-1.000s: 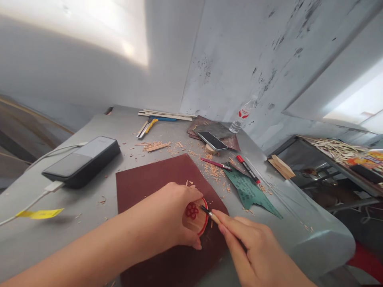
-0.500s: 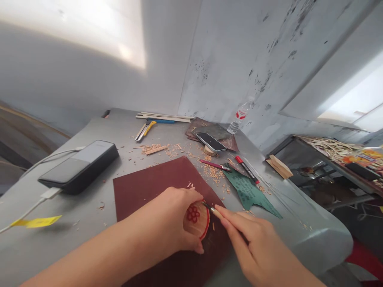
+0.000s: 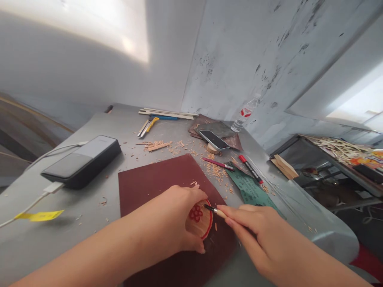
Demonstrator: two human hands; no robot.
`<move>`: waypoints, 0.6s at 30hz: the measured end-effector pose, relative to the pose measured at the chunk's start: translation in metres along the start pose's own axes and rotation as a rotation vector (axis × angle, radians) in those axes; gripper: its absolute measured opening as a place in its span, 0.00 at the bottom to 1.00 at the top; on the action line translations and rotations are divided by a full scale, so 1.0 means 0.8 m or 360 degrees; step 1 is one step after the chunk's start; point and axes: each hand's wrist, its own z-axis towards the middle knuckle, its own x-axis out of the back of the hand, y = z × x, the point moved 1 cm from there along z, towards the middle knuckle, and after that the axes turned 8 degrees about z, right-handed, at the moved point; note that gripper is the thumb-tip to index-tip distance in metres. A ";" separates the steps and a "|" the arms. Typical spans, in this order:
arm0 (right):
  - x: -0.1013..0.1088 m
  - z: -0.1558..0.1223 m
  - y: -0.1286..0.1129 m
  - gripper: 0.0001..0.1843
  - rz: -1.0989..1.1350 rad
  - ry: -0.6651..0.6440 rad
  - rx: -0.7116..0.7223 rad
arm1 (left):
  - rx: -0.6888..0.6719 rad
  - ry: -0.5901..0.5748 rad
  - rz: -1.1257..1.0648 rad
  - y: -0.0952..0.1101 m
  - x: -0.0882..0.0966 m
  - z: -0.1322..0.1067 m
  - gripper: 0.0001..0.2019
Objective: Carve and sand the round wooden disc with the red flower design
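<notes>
A round wooden disc point(image 3: 201, 223) with a red flower and a red rim lies over a dark red sheet point(image 3: 155, 183). My left hand point(image 3: 182, 219) grips it from the left, fingers at its far edge and thumb at the near one, hiding its left part. Between the fingers and thumb of my right hand point(image 3: 251, 227) is a carving tool point(image 3: 220, 213) with a pale wooden handle and dark metal shaft. Its tip meets the disc's face near the upper right rim. Small shavings lie on the sheet beside the disc.
A power bank point(image 3: 82, 163) with cables stands at left. Beyond the sheet lie wood shavings point(image 3: 217, 170), a yellow utility knife point(image 3: 149, 126), a phone point(image 3: 214, 140), a red marker point(image 3: 250, 169) and a green paper point(image 3: 254, 191). A water bottle point(image 3: 245, 114) stands by the wall.
The tool's tip has shifted from the disc's upper rim slightly inward onto its face. My left hand keeps its grip. The whole view has shifted slightly.
</notes>
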 end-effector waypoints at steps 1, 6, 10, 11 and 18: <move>-0.001 0.002 0.000 0.18 -0.0002 -0.0081 -0.0024 | -0.0004 -0.0027 -0.0022 0.000 0.001 0.000 0.28; -0.010 0.002 0.005 0.17 0.0106 -0.0063 0.0012 | 0.0004 0.0008 -0.0017 -0.002 0.002 0.002 0.27; -0.021 -0.003 0.011 0.17 0.0124 -0.0003 0.0011 | -0.0006 0.0008 0.0000 -0.001 0.002 0.001 0.28; -0.023 -0.004 0.012 0.17 0.0116 0.0014 0.0010 | -0.0005 0.0004 0.0005 -0.001 0.002 0.001 0.29; -0.018 -0.006 0.017 0.20 0.0208 0.0016 0.0017 | -0.0010 0.0049 0.0046 -0.002 -0.001 -0.001 0.31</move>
